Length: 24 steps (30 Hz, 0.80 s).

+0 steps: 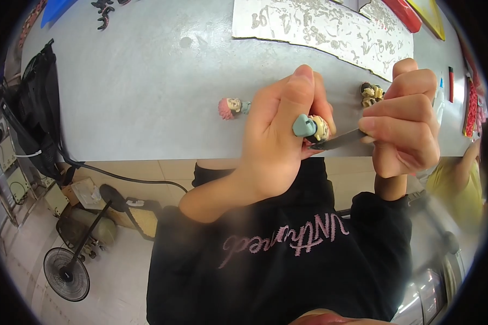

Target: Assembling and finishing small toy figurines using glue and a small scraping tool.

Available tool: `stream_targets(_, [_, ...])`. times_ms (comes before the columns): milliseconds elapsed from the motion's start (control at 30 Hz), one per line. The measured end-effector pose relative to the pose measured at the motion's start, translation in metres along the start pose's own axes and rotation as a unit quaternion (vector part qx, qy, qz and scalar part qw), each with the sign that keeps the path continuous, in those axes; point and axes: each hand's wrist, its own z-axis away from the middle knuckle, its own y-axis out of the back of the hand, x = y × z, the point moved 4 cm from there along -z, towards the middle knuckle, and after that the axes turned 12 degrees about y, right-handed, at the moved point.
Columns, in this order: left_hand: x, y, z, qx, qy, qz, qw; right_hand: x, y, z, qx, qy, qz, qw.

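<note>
My left hand (279, 127) is closed around a small painted figurine (321, 129) with a teal part and a pale face, its thumb uppermost. Pinched in my right hand (404, 122) is a thin, dark, flat blade (341, 140). The blade's tip meets the underside of the figurine, by the left fingers. Left of my left hand, a pink-haired figurine (231, 107) lies on its side on the grey table. Close behind my right fingers lies a cluster of dark and cream figurines (371, 93), partly hidden by them.
A smudged white sheet (320, 32) with a torn edge lies on the grey table (135, 97). A black mesh bag (40, 92) hangs at the left end, its cable trailing. Small dark pieces (103, 13) lie far left. A fan (66, 273) stands below; another person (461, 184) is at right.
</note>
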Motion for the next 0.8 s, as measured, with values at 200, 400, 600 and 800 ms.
stream_targets(200, [0.0000, 0.0000, -0.0005, 0.001, -0.010, 0.012, 1.000, -0.0006, 0.0003, -0.0002, 0.023, 0.010, 0.025, 0.999])
stream_targets(400, [0.0004, 0.0000, -0.0003, -0.008, -0.020, 0.010, 1.000, 0.0000, 0.0013, -0.0004, 0.005, -0.004, 0.015, 1.000])
stream_targets(600, [0.0010, 0.0002, -0.0008, -0.001, -0.005, -0.008, 1.000, -0.0003, 0.0005, 0.0000, 0.004, 0.015, 0.019, 1.000])
stream_targets(800, [-0.0004, 0.0016, -0.0007, 0.019, -0.049, 0.024, 0.998, -0.0026, 0.0010, -0.0004, 0.018, -0.001, 0.030, 0.999])
